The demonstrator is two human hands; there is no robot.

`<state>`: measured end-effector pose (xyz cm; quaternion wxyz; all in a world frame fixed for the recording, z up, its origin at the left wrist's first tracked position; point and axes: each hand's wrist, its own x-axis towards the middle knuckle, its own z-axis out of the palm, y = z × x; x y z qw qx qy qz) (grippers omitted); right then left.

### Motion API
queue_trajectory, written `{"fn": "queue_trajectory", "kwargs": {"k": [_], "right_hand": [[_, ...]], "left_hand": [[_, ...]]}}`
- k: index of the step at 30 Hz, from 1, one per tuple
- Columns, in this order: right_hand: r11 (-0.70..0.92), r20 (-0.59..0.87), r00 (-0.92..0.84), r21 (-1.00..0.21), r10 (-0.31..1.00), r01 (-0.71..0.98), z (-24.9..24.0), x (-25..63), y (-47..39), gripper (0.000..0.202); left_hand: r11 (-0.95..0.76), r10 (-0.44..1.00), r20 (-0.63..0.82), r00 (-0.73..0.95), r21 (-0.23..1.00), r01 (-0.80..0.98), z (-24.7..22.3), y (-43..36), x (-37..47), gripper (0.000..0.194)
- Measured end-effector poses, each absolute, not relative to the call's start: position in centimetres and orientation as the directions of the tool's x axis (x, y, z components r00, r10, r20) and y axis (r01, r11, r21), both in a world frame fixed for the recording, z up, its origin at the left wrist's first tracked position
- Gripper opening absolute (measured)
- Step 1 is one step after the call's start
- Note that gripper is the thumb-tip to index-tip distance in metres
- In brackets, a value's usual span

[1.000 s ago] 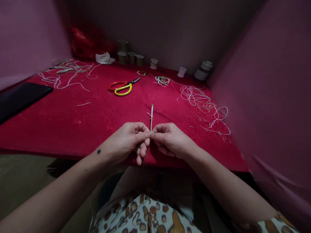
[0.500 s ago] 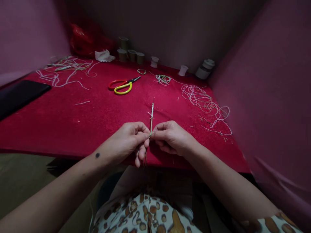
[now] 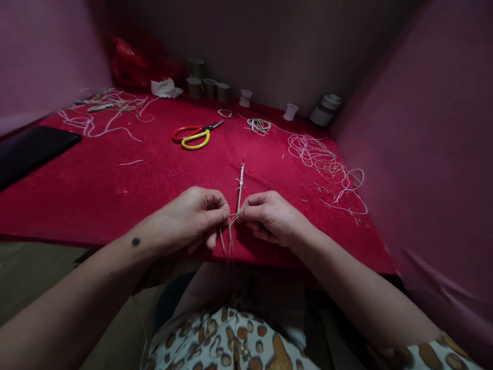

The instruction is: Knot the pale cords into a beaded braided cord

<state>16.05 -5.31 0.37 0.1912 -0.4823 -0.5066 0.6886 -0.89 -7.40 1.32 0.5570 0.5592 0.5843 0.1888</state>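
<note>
A thin braided cord (image 3: 241,187), white at its upper part and green lower down, runs straight away from my hands over the red cloth. My right hand (image 3: 265,216) pinches its near end. Just left of it, my left hand (image 3: 204,216) is closed with thumb and finger on a thin green strand (image 3: 233,214) that stretches between the two hands. Several loose strands (image 3: 230,241) hang down between the hands toward the table's front edge.
Red-and-yellow scissors (image 3: 196,136) lie beyond my hands. A black flat object (image 3: 38,149) is at the left. Tangled threads lie left (image 3: 111,113) and right (image 3: 316,154). Spools (image 3: 222,92), a white bottle (image 3: 325,109) and a red bag (image 3: 133,64) stand at the back.
My left hand has moved left, away from my right hand, drawing a strand out between them. My right hand has stayed almost in place at the cord's end.
</note>
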Motion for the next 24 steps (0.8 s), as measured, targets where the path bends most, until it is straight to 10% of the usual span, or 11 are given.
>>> {"fn": "queue_trajectory", "kwargs": {"k": [6,14,24], "right_hand": [[-0.384,-0.433,-0.446,-0.901,0.783,0.200,0.1,15.7,-5.5,0.020],[-0.458,-0.448,-0.517,-0.881,0.729,0.117,-0.1,16.4,-4.8,0.009],[-0.367,-0.380,-0.580,-0.919,0.720,0.147,-0.7,17.1,-4.5,0.011]], "left_hand": [[0.043,0.956,-0.198,0.214,0.821,0.569,0.6,-9.7,0.7,0.016],[-0.284,0.958,0.118,0.260,0.294,0.913,-1.4,-11.8,2.8,0.022],[-0.501,0.703,-0.086,0.706,0.646,0.577,0.4,-13.7,1.6,0.018]]}}
